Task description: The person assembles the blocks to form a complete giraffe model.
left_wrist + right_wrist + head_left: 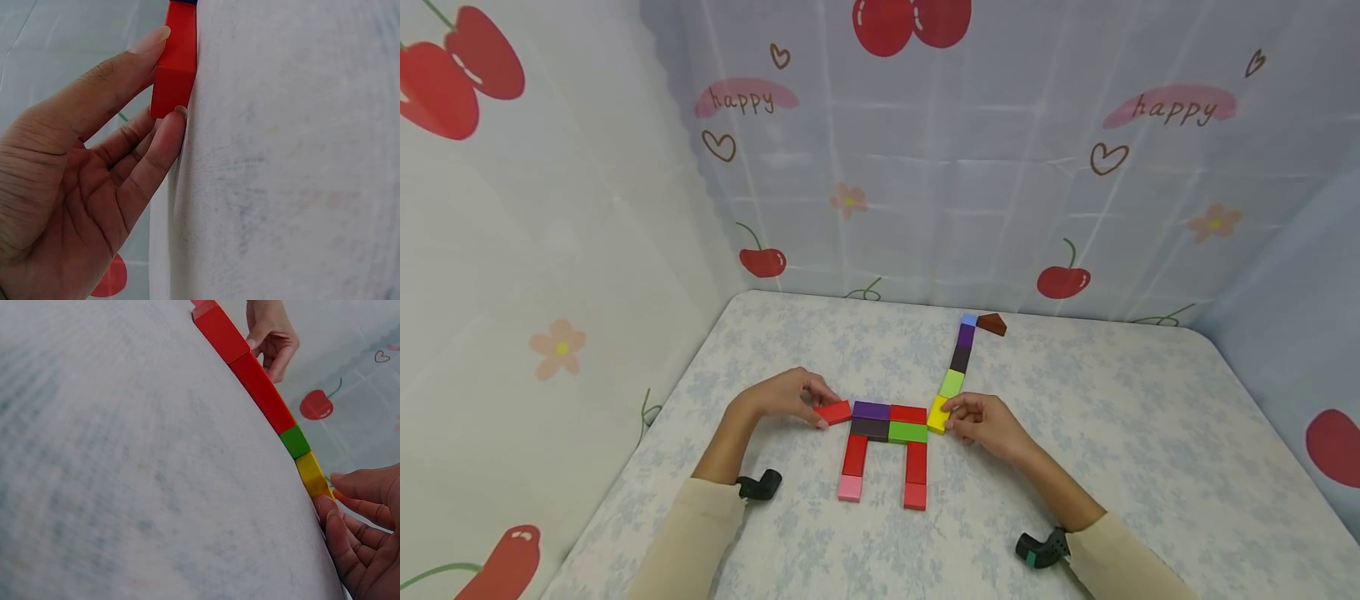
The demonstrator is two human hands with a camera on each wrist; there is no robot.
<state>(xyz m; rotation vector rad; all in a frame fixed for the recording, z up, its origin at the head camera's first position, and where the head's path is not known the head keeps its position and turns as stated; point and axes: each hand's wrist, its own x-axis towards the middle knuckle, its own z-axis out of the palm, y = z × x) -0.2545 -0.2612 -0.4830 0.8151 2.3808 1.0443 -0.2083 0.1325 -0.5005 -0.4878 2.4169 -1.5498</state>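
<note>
Flat on the table, coloured blocks form an animal-like figure. My left hand (pixel 790 396) pinches a red block (pixel 835 412) between thumb and fingers, its inner end at the body's left corner. The body joins a purple block (pixel 871 410), a red one, a black one and a green block (pixel 907 432). At the body's right side, my right hand (pixel 988 423) holds a yellow block (pixel 937 413) by its edges. Above it, a slanted line runs through a lime block (pixel 951 383), black, purple and light blue to a brown piece (pixel 992 323).
Two legs extend below the body: one ends in a pink block (pixel 850 488), the other in a red block (pixel 915 497). A patterned cloth covers the table (pixel 1097 400). Cherry-printed curtains (pixel 925 167) hang behind it and at the sides.
</note>
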